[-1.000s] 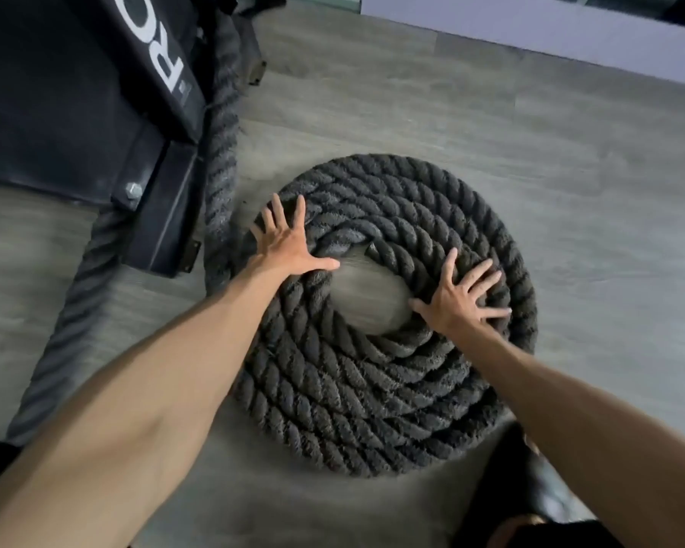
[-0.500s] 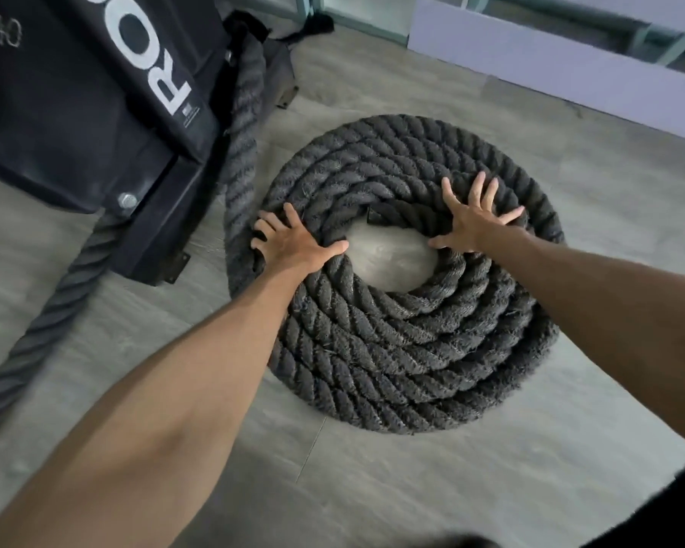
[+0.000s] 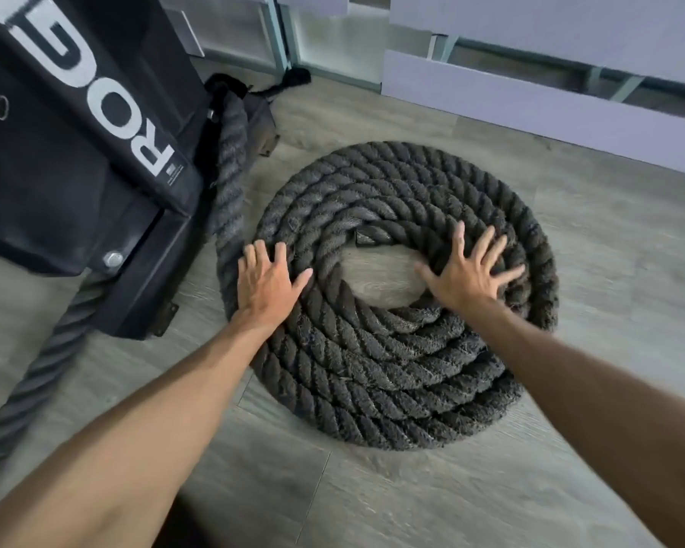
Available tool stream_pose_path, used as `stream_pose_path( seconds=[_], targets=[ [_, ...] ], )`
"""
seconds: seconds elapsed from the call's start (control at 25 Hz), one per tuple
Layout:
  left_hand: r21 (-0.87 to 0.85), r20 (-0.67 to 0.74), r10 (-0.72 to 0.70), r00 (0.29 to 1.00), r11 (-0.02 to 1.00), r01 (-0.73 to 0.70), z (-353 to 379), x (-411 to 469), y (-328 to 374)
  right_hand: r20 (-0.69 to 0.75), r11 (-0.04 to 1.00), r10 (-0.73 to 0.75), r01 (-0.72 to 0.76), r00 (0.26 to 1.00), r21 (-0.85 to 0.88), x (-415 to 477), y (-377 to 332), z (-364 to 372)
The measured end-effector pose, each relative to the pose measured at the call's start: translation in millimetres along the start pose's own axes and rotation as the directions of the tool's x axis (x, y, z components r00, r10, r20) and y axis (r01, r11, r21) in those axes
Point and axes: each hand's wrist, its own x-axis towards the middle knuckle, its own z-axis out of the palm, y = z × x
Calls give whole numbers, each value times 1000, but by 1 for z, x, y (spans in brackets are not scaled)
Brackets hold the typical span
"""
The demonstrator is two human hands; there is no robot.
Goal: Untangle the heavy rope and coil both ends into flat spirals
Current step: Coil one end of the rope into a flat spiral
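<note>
Once the right hand [image 3: 469,272] had come back from the far arc to the turns right of the bare centre, it and the left hand [image 3: 267,286] pressed flat, fingers spread, on the rope [image 3: 392,369], seemingly a near-finished flat spiral on the floor [image 3: 570,488].

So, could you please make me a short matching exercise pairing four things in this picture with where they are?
Things: 1 left hand; 2 right hand; 3 rope end; 4 black pad.
Places: A at the far edge of the bare centre of the coil; B flat on the coil's right side; C off the coil, to its left; D flat on the coil's left edge.
Pairs: 1-D; 2-B; 3-A; 4-C.
</note>
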Motion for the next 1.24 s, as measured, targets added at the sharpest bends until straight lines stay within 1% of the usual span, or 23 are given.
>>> stream_pose_path(
  seconds=[0.04, 0.08, 0.16, 0.28, 0.52, 0.64, 0.8, 0.96, 1.04, 1.12, 1.2, 1.24],
  targets=[
    [16, -18, 55, 998, 998, -54, 4, 4, -7, -6, 999, 37, -37, 999, 17, -15, 2, 14],
    [-11, 13, 71, 997, 997, -71, 8, 10, -11, -26, 999, 50, -50, 998, 11, -23, 5, 24],
    [-67, 104, 58, 993, 996, -51, 14, 24, -18, -37, 999, 34, -34, 999, -8, -20, 7, 30],
    [-98, 111, 30, 993, 995, -20, 23, 33, -17, -24, 1000, -20, 19, 1000, -18, 3, 10, 18],
    [-231, -90, -27, 996, 973, 5, 43, 44, 12, -27, 993, -96, 94, 995, -77, 69, 31, -21],
    [-304, -130, -45, 991, 953, 4, 45, 56, 23, -12, 988, -117, 115, 993, -105, 100, 34, -39],
    [-353, -144, -117, 983, 934, 59, 45, 67, 39, 16, 979, -148, 149, 989, -139, 130, 33, -60],
    [-381, -221, -166, 961, 922, 72, 45, 73, 46, 52, 978, -146, 152, 988, -140, 141, 33, -69],
    [-377, -234, -170, 957, 923, 72, 46, 72, 45, 49, 979, -140, 146, 989, -144, 142, 34, -67],
    [-314, -233, -151, 961, 947, 72, 48, 72, 45, 55, 981, -113, 120, 992, -149, 144, 31, -68],
    [-237, -156, -106, 982, 969, 67, 43, 76, 43, 65, 986, -24, 34, 998, -164, 139, 19, -73],
    [-208, -68, -84, 994, 976, 68, 36, 77, 42, 60, 986, 39, -29, 997, -162, 130, 10, -74]
  ],
)
